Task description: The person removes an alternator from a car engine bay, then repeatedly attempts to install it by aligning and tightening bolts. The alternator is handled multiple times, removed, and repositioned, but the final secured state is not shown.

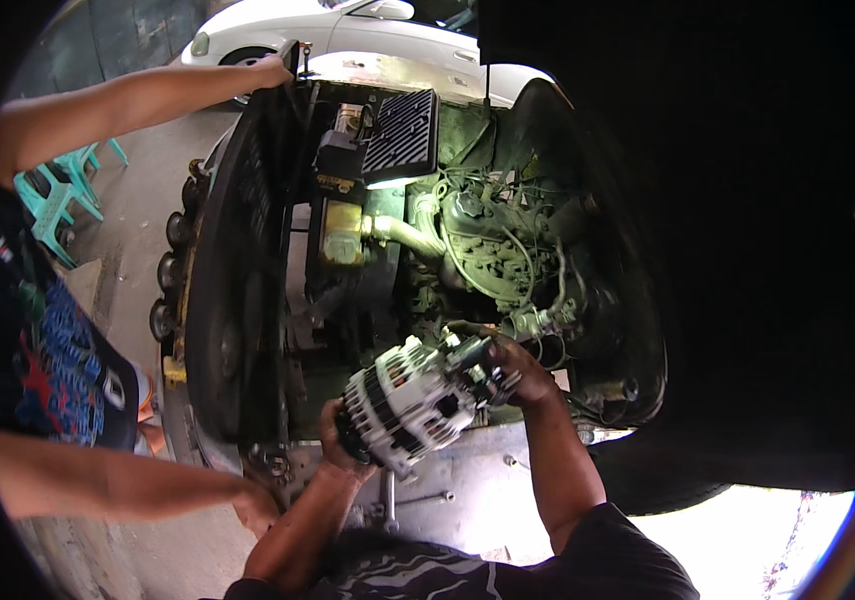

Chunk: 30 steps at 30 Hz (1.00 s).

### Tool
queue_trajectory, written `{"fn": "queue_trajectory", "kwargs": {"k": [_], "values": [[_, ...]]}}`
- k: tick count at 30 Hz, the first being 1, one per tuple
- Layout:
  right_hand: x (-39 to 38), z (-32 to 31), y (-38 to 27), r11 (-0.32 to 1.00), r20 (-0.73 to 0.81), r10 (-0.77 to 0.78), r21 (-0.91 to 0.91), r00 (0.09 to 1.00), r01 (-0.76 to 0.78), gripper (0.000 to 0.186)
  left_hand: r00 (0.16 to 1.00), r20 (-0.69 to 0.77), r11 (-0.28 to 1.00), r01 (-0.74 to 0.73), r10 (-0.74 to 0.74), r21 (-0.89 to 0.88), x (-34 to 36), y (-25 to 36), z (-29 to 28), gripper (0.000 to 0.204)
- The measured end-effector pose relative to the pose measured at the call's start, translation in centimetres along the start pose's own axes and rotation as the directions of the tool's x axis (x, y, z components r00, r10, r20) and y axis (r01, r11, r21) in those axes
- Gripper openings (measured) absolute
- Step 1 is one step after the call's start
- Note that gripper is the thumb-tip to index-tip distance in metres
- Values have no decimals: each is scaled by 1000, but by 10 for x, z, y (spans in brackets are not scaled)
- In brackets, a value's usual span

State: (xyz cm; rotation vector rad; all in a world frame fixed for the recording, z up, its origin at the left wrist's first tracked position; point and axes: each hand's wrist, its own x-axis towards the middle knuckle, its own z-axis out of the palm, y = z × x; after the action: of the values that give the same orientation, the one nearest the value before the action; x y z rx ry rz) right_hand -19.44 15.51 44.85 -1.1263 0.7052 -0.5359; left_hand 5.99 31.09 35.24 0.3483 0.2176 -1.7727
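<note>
Between my hands I hold a silver alternator (409, 405) with a slotted metal housing, tilted with its right end higher. My left hand (339, 437) is wrapped round the dark pulley end. At the other end, my right hand (521, 370) grips the dark rear part with its fittings; some of those fingers are hidden behind it. The alternator is in front of the open engine bay, nearer to me than the engine (487, 245). Below it, a wrench (390, 500) lies on a pale metal surface (477, 480).
A lit work lamp (402, 135) with a ribbed back rests over the engine bay. To the left stands a person (67, 340), one hand (269, 72) on the frame, the other hand (255, 508) near my left forearm. Beyond are a white car (347, 35) and green plastic stools (57, 195).
</note>
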Motion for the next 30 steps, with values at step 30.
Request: {"fn": "queue_trajectory", "kwargs": {"k": [30], "values": [[195, -222, 278, 841, -700, 185, 476, 689, 258, 37, 853, -494, 740, 221, 169, 635, 235, 15, -24, 53]]}}
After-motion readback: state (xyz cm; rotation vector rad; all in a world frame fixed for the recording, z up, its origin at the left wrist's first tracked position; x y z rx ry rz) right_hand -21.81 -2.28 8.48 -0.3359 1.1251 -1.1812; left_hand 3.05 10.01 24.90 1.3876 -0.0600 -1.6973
